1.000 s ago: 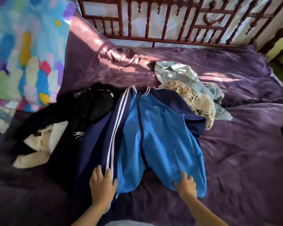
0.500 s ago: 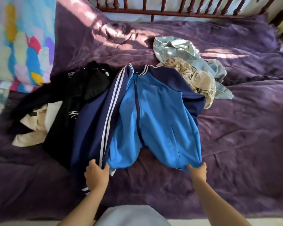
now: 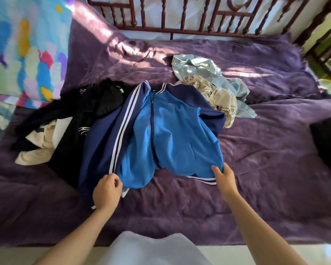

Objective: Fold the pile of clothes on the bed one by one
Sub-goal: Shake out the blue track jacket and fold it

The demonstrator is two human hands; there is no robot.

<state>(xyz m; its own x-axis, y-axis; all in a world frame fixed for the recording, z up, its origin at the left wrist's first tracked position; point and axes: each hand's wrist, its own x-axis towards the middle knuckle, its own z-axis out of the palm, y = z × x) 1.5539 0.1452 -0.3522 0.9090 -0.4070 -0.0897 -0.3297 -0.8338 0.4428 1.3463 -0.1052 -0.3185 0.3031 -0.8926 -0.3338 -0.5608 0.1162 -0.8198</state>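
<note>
Blue zip-up track jacket lies front-up mid-bed on the fuzzy purple blanket, with black clothes heaped to its left. The left hand and right hand each pinch a near hem corner, fingers curled on the fabric, probably to tug it flat for folding.

Left hand, right hand now seemingly pinch jacket.

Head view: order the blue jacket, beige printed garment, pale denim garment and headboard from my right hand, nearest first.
1. blue jacket: hem held in the right hand.
2. beige printed garment: behind the jacket.
3. pale denim garment: farther back.
4. headboard: far edge.
</note>
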